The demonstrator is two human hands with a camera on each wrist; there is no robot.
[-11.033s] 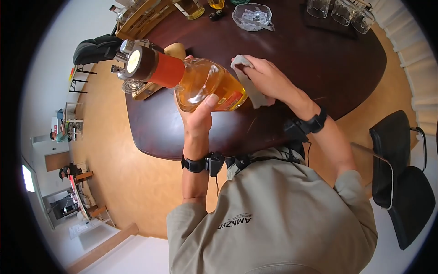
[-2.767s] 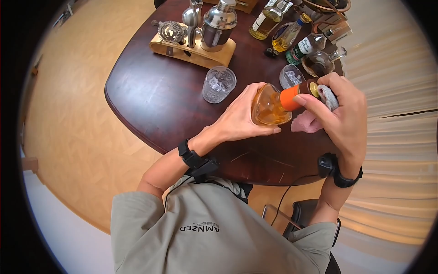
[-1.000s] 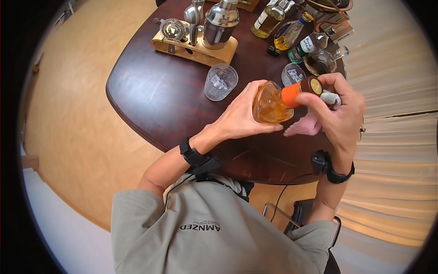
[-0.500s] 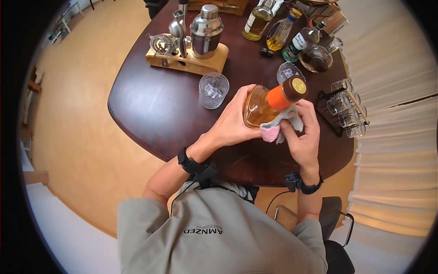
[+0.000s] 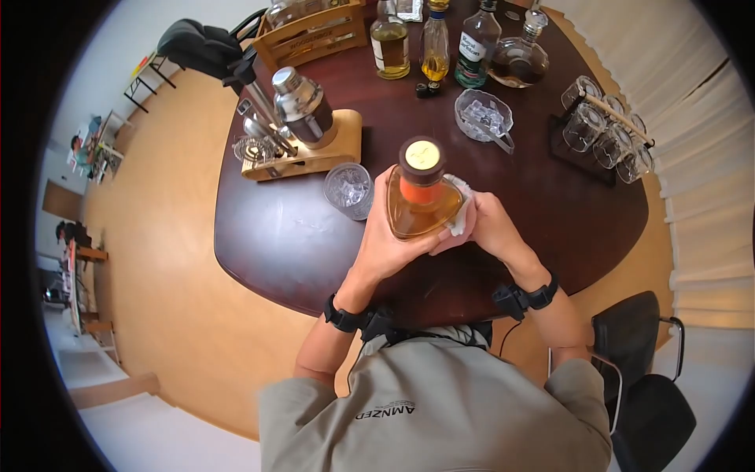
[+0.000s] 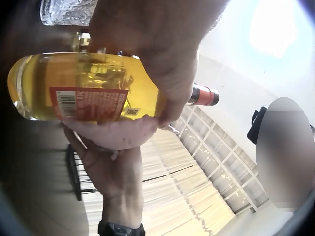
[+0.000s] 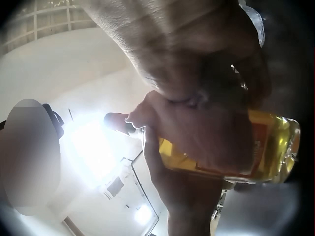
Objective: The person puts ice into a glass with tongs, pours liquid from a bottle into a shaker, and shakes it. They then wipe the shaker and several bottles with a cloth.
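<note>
A liquor bottle [image 5: 421, 214] of amber liquid, with an orange neck and dark cap, stands roughly upright in front of the person's chest in the head view. My left hand [image 5: 380, 245] grips its left side. My right hand [image 5: 500, 230] holds a pink and white cloth [image 5: 464, 223] against the right side of the bottle. In the left wrist view the cloth [image 6: 118, 135] lies along the bottle's lower edge, just by a red label with a barcode [image 6: 88, 104]. The right wrist view shows the cloth [image 7: 211, 132] covering much of the glass.
Close to the left hand stands a tumbler of ice [image 5: 349, 191]. Behind it is a wooden bar-tool stand [image 5: 342, 140] with a shaker [image 5: 303, 110]. Further back are an ice bowl [image 5: 484, 118] with tongs, several bottles [image 5: 474, 51], a wooden crate [image 5: 314, 39] and a glass rack [image 5: 602, 134].
The right hand has moved from the bottle's neck down to its side with the cloth. The bottle has come from tilted right to nearly upright, and the head view has turned.
</note>
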